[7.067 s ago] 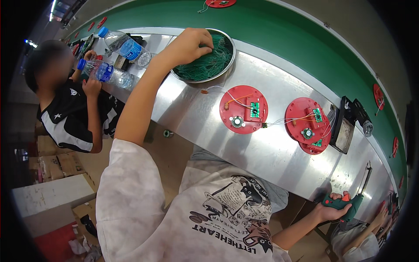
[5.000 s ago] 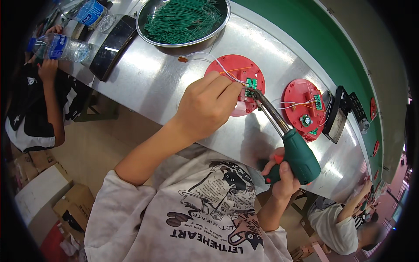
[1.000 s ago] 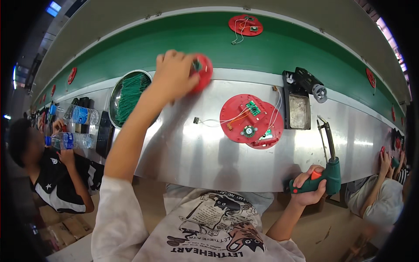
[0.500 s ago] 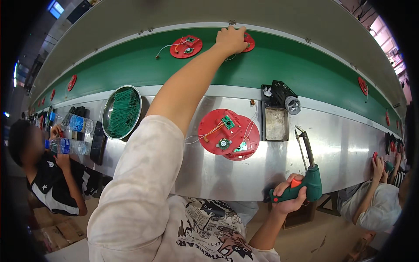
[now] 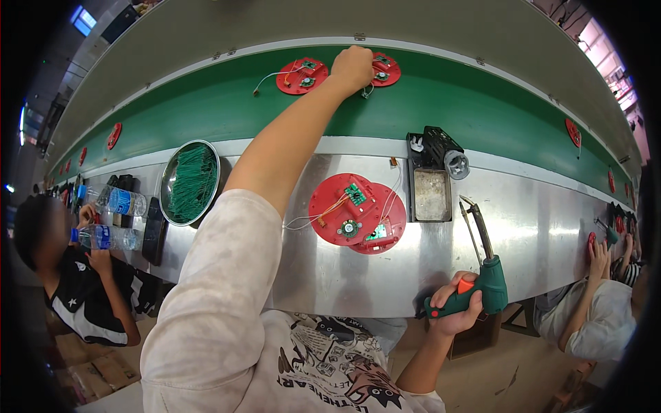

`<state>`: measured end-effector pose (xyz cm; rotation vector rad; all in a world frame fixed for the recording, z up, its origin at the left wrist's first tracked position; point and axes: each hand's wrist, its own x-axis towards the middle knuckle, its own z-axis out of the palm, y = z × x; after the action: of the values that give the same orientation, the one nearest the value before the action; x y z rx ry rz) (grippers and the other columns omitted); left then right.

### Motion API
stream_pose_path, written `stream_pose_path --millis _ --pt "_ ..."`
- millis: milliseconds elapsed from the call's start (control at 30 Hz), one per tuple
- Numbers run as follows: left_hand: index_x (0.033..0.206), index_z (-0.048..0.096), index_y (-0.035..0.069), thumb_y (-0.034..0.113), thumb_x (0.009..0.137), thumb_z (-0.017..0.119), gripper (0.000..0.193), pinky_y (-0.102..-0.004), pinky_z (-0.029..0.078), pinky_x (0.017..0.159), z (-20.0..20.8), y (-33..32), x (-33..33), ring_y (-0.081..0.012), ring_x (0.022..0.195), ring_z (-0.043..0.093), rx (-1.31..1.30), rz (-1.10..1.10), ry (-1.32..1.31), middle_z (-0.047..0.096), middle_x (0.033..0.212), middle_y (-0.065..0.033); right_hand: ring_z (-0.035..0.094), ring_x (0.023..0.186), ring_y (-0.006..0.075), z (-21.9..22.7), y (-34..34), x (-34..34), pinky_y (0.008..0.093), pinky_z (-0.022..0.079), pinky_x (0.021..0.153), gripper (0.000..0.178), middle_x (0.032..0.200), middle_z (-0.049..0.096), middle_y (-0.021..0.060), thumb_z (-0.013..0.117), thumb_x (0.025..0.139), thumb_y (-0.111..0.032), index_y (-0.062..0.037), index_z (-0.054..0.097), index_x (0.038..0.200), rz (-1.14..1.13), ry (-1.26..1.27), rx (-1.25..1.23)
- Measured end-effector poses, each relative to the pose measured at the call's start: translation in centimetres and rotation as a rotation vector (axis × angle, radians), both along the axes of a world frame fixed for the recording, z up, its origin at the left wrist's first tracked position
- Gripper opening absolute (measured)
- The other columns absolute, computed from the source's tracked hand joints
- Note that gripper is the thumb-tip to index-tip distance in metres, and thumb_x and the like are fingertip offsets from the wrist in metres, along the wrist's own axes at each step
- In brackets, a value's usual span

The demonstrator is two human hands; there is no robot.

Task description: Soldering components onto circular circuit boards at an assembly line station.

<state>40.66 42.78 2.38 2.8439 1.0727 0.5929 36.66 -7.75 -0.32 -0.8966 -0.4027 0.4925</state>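
Observation:
My left hand (image 5: pixel 352 67) is stretched far out over the green conveyor belt (image 5: pixel 227 110) and rests its fingers on a red round disc (image 5: pixel 383 69) with a small circuit board. A second red disc (image 5: pixel 300 76) with a white wire lies just left of it on the belt. My right hand (image 5: pixel 456 311) grips a green soldering gun (image 5: pixel 486 275) by its handle, near the front edge of the steel bench (image 5: pixel 441 258), tip pointing away from me. Two overlapping red discs (image 5: pixel 352 217) with green boards lie on the bench in front of me.
A steel bowl of green wires (image 5: pixel 189 182) sits at the left. A metal tray with a black stand (image 5: pixel 434 179) sits behind the gun. A person with water bottles (image 5: pixel 103 237) sits at my left; another person (image 5: pixel 606 303) works at my right. More red discs (image 5: pixel 573 132) ride the belt.
My left arm has carried a red disc from the bench out to the belt and set it down beside another. The right hand keeps the soldering gun low at the bench edge.

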Motion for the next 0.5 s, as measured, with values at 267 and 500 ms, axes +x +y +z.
stream_pose_path --millis 267,500 --pt "0.080 0.073 0.001 0.010 0.076 0.067 0.012 -0.0412 0.056 0.072 2.1 -2.9 -8.5 -0.0362 0.072 0.068 -0.043 -0.273 -0.305 0.069 0.078 -0.0198 0.048 0.042 0.0138 -0.3 -0.3 -0.1 0.0266 0.043 0.037 0.043 0.096 0.051 0.0151 0.037 0.103 -0.038 0.0037 0.047 0.110 -0.010 -0.004 -0.047" --pt "0.079 0.071 0.000 0.007 0.077 0.071 0.007 -0.0307 0.053 0.065 3.7 -13.0 -22.7 -0.0222 0.066 0.067 -0.397 -0.280 -0.578 0.069 0.075 -0.0115 0.047 0.044 0.0126 -0.8 -0.8 0.0 0.0260 0.042 0.040 0.043 0.098 0.052 0.0141 0.038 0.103 -0.037 0.0024 0.050 0.114 0.044 -0.021 -0.033"
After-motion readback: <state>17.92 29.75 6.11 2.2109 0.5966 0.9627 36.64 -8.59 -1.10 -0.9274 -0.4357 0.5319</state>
